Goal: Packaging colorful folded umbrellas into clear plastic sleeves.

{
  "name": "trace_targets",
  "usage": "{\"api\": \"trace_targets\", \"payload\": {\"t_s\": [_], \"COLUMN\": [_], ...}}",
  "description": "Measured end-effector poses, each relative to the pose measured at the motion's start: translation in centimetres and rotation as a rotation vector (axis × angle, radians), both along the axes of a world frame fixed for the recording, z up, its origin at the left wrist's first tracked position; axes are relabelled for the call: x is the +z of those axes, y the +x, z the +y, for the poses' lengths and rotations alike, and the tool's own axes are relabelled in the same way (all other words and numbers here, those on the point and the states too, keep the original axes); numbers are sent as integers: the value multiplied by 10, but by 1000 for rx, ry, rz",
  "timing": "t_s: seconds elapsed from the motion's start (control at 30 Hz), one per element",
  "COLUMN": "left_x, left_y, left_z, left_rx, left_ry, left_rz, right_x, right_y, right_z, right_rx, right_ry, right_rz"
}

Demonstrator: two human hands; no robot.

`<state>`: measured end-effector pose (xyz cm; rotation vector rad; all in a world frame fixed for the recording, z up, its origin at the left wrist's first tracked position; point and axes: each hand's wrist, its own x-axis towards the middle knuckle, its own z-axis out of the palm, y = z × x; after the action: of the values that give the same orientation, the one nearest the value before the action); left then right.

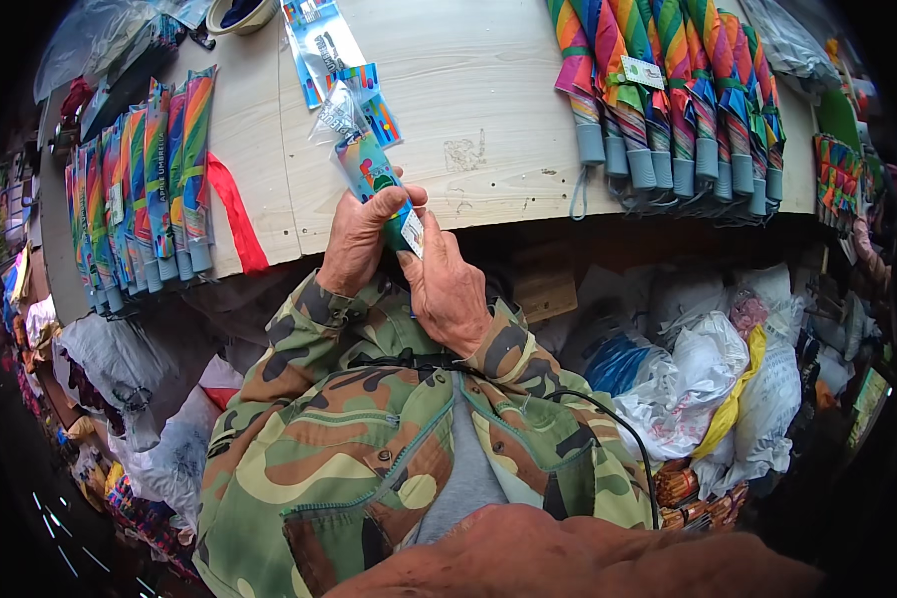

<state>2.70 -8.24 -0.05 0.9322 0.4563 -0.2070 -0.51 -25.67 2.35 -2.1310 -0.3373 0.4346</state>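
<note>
Gripping a printed packet [362, 161] in the closed fingers of the left hand [355, 239], right at the near edge of the bench [448, 80]. Pinching beside its white label [413, 235] with the fingers of the right hand [450, 286]. Could crease the label by pressing hard, or drop the packet by loosening both grips.

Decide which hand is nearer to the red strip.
Left. The left hand is to the right of the red strip, not touching it; the right hand is farther right and lower in view.
</note>
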Motion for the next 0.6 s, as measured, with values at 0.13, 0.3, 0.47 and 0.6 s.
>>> {"api": "trace_targets", "payload": {"t_s": [0.13,0.3,0.47,0.6], "left_x": [10,11,2,-13], "left_y": [-3,0,7,24], "left_z": [3,15,22,35], "left_rx": [-123,-138,64,183], "left_ry": [231,182,-154,-355], "left_rz": [-111,36,-3,-24], "right_x": [6,-3,-11,-7], "right_y": [1,4,-4,-4], "right_z": [10,0,11,17], "right_rx": [-2,23,-39,-29], "right_ry": [-109,223,128,60], "right_rz": [44,19,-59,-114]}}
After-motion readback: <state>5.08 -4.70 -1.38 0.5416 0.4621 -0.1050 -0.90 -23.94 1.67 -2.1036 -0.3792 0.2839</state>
